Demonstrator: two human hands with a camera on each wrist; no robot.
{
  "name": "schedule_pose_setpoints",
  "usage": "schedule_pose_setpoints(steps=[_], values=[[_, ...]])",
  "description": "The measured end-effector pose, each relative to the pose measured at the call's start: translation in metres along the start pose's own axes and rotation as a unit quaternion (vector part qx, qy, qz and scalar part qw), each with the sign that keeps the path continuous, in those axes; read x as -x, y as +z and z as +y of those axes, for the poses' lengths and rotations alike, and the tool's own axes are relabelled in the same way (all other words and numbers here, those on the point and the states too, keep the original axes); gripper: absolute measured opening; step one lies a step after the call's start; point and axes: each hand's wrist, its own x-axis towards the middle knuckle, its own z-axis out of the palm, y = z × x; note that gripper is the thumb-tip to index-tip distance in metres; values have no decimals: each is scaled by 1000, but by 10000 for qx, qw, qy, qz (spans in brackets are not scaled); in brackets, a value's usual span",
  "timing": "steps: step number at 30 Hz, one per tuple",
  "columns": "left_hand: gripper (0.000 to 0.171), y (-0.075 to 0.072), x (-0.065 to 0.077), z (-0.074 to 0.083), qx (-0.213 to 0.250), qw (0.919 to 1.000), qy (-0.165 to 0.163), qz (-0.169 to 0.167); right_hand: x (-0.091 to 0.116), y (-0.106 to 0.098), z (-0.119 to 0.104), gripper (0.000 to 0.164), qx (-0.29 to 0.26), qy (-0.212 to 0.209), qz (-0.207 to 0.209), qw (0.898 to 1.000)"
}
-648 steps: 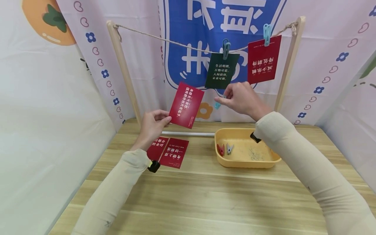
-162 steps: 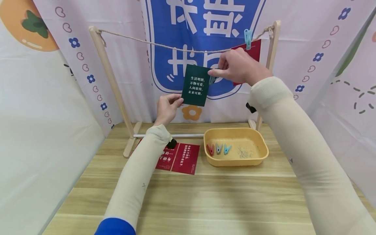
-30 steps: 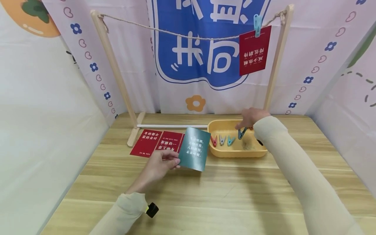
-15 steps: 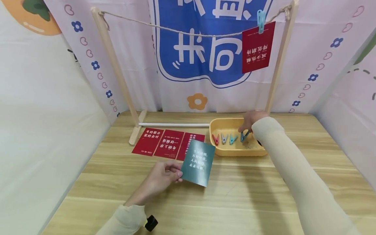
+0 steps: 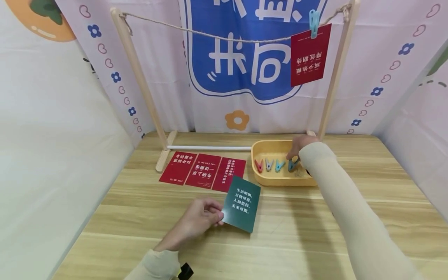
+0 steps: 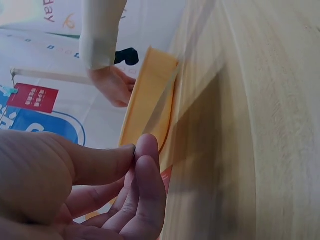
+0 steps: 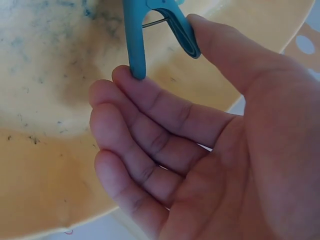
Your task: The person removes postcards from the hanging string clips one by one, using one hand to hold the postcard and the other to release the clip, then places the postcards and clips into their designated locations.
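Note:
My left hand (image 5: 203,217) pinches the left edge of a dark green card (image 5: 242,204) with white writing, tilted above the table. In the left wrist view the card shows edge-on between thumb and fingertips. My right hand (image 5: 301,146) reaches into the yellow tray (image 5: 283,181). There its thumb and index fingertip touch the two handle ends of a teal clothespin (image 7: 134,40), low over the tray floor, while the other fingers curl loosely below. To its left in the tray lie a red clothespin (image 5: 258,166), a grey clothespin (image 5: 269,165) and a light blue clothespin (image 5: 279,166).
Three red cards lie in a row, the rightmost red card (image 5: 229,174) nearest the green one. Behind stands a wooden frame (image 5: 140,76) with a twine line (image 5: 210,37). A red card (image 5: 309,58) hangs from it at right under a light blue clothespin (image 5: 314,24).
The green card, earlier up near the line, has come down towards the table in my left hand. My right hand has lowered the teal clothespin into the tray.

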Motion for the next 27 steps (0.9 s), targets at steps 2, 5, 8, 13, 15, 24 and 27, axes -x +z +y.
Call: schedule_pose_setpoints(steps=[2, 5, 8, 13, 15, 24, 27], values=[[19, 3, -1, 0, -53, 10000, -37, 1, -2, 2, 1, 38, 61, -6, 29, 10000], [20, 7, -3, 0, -56, 9999, -85, -21, -2, 3, 0, 37, 208, -13, 72, 9998], [19, 12, -6, -2, -19, 9999, -92, -55, -1, 4, -2, 40, 307, -13, 69, 9995], [16, 21, -11, -2, -155, 9998, -71, -128, 2, 3, -7, 42, 349, -6, 106, 9993], [15, 24, -12, -1, -276, 9995, -60, -146, 4, 3, -9, 41, 392, 10, 141, 9991], [15, 35, -16, 7, -1356, 9905, 204, 53, 4, 5, -13, 39, 401, 80, 262, 9988], [12, 37, -18, 7, -1850, 9822, 265, 206, 2, 6, -12, 38, 330, 103, 303, 9989]])
